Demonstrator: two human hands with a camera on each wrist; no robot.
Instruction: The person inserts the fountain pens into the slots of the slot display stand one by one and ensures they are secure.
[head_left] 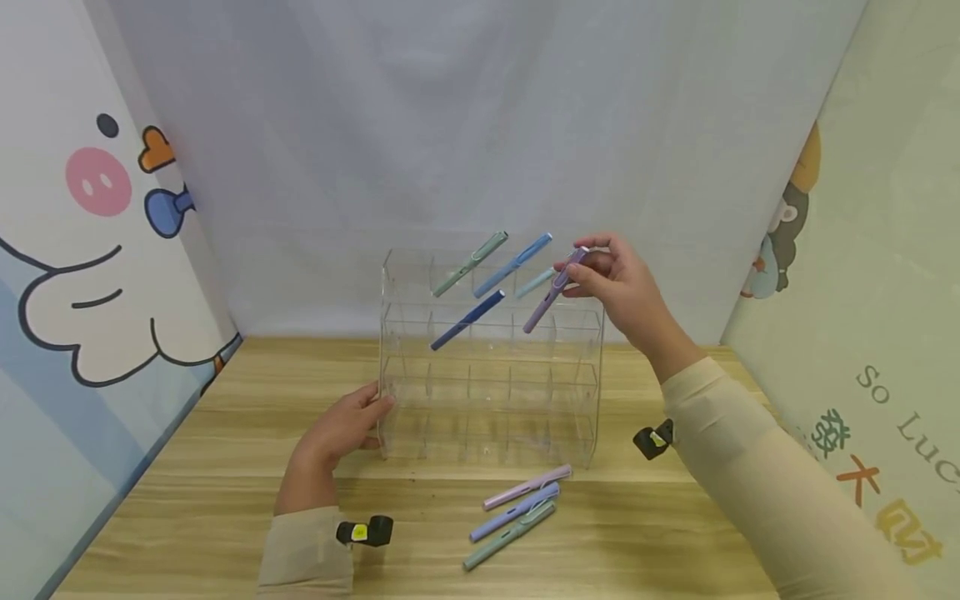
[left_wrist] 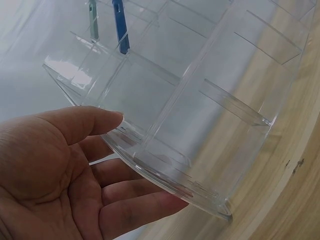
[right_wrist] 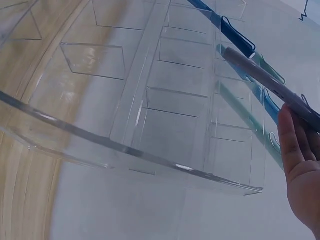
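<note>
A clear acrylic pen rack [head_left: 487, 381] with tiered compartments stands on the table. My left hand [head_left: 345, 429] grips its left side panel, thumb on one face and fingers on the other, as the left wrist view shows. My right hand [head_left: 618, 287] pinches a purple pen [head_left: 542, 310] near its clip end, tilted over the upper right of the rack. In the top row lean a green pen [head_left: 468, 267], a blue pen [head_left: 510, 268] and a pale teal pen [head_left: 532, 284], partly hidden by the hand. A dark blue pen [head_left: 468, 320] leans in the row below.
On the wooden table [head_left: 262, 392], in front of the rack, lie a pink pen [head_left: 525, 488], a periwinkle pen [head_left: 510, 515] and a sage green pen [head_left: 506, 538], side by side. A white curtain [head_left: 480, 125] hangs behind; cartoon-printed panels [head_left: 97, 275] flank the table.
</note>
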